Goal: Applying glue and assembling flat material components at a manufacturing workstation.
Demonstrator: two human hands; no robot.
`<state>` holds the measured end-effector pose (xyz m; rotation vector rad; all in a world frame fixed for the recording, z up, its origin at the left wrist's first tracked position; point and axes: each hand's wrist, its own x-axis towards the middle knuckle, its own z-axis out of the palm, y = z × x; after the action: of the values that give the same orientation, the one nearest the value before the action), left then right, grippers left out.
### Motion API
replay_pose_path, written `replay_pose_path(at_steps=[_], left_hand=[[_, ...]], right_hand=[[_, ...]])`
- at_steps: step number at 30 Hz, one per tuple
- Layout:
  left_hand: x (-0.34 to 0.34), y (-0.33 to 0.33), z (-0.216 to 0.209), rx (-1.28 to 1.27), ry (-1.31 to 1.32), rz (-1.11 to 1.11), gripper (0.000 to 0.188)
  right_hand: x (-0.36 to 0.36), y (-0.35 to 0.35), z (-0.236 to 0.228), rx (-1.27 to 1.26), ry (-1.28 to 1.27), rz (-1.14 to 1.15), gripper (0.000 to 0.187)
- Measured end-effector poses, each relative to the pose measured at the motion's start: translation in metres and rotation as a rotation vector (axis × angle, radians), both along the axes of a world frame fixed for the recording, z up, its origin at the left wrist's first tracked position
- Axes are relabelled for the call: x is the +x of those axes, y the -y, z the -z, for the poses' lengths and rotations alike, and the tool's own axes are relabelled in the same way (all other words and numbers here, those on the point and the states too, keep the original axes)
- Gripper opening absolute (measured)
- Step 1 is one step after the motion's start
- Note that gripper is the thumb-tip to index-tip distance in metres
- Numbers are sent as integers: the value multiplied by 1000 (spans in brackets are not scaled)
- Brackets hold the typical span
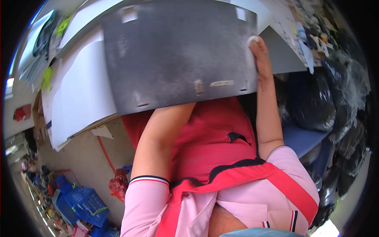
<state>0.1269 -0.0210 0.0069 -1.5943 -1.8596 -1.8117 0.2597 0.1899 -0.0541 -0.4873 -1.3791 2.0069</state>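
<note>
Sheet (177, 55) atop table (79, 102), right hand (260, 55) on its right edge, crate (85, 203) lower left.

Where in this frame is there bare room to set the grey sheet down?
Little shows. The grey sheet, held by the right hand, hides most of the worktop. White sheets lie left of it. The far right corner is crowded with small clutter, black bags below.
</note>
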Motion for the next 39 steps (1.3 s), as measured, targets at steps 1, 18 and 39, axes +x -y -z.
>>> replay_pose_path(at_steps=[1,18,39], left_hand=[[-8,-1,-5,5,68,-27,22],[-310,472,-47,4,602,-1298,19],[-59,216,-31,-602,-52,-392,10]], right_hand=[[5,-10,8,8,46,26,19],[30,-57,39,-297,121,-41,62],[-69,-56,-1,673,693,-245,29]])
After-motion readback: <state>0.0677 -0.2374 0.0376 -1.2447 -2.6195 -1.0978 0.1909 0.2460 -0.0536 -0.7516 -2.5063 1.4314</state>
